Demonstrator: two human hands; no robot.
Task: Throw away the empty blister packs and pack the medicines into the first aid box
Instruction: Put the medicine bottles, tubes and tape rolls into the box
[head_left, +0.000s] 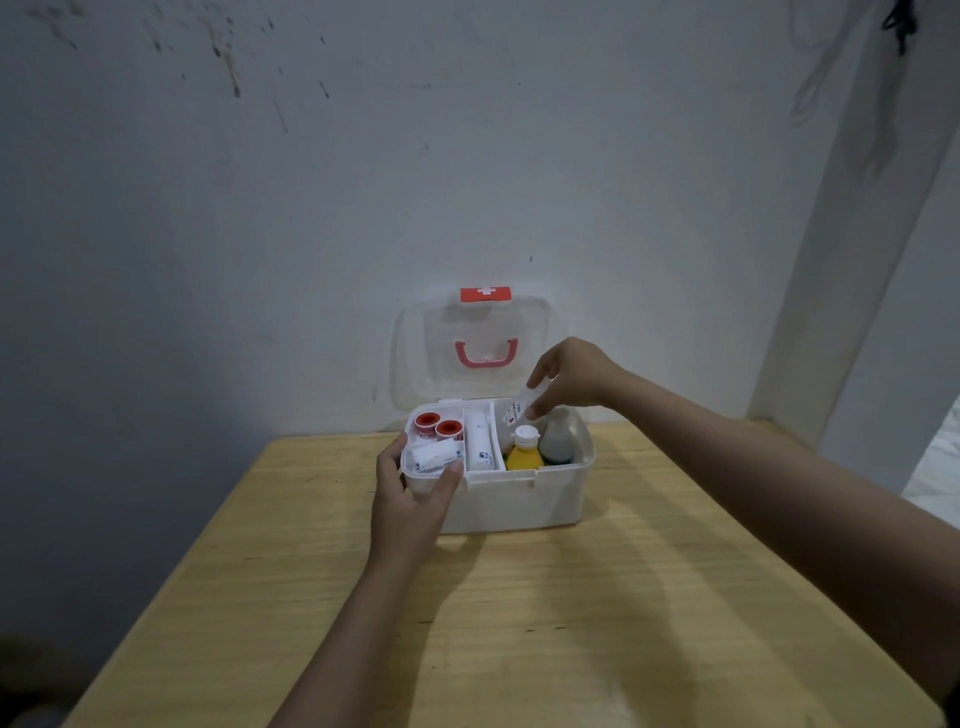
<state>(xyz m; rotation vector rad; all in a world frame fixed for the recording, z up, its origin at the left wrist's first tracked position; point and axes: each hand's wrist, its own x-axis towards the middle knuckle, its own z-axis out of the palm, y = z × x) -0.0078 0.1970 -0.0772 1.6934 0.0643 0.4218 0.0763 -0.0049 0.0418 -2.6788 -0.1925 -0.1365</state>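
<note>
Right hand (571, 376) first: its fingers (537, 410) are pinched on a pale, flat packet (519, 408) (a medicine strip or sachet, print too small to read), lowering it into the right compartment of the first aid box (519, 504). The packet is tilted, long axis running from its upper end at the fingers down and leftward toward the box's central divider.

Left hand (410, 499) now: it grips the box's front left corner, thumb hooked over the rim, the other fingers curled against the front wall, steadying the box.

Inside, everything reads off the box: two red-cored tape rolls (438, 425) at the back of the left tray, a wrapped bandage (434, 457) in front of them lying crosswise, a long white roll (479, 439) in the middle slot with its long axis running front to back. In the right compartment a yellow bottle (523, 452) stands upright with its white cap up, a dark bottle (558, 439) just beside it. The clear lid (470, 343) stands open behind, leaning toward the wall.

The bench (519, 623) around the box shows no loose medicines and no blister packs, so the packing looks nearly finished; what seems left is releasing this packet and closing the lid. No bin is in view.
</note>
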